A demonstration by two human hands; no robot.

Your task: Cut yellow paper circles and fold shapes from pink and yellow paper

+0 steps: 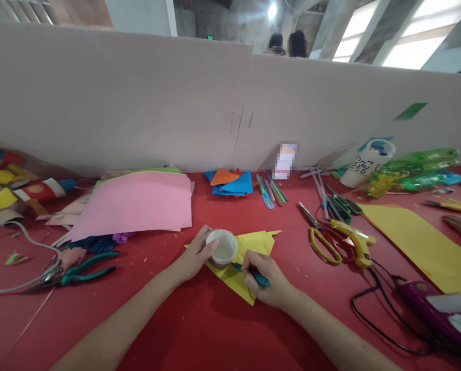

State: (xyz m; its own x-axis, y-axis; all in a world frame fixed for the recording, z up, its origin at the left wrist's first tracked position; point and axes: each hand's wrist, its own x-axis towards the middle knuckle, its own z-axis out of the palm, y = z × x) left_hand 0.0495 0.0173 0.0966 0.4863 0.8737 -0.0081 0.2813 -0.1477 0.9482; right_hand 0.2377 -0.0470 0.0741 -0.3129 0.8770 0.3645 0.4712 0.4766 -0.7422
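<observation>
A white paper cup (223, 257) stands upright on a piece of yellow paper (256, 242) with cut edges. My left hand (200, 253) is closed around the cup's left side, its thumb over the rim. In my right hand (267, 278) is a teal marker (260, 279), held in a writing grip. The marker's tip end meets the yellow paper at the cup's lower right side; the exact tip is hard to make out.
Pink paper (137, 203) and teal pliers (87, 270) lie to the left. Blue and orange scraps (232, 183) and several markers (275, 190) are behind. To the right are yellow-handled scissors (323, 242), a yellow glue gun (356, 242) with a cord, and yellow sheets (420, 239).
</observation>
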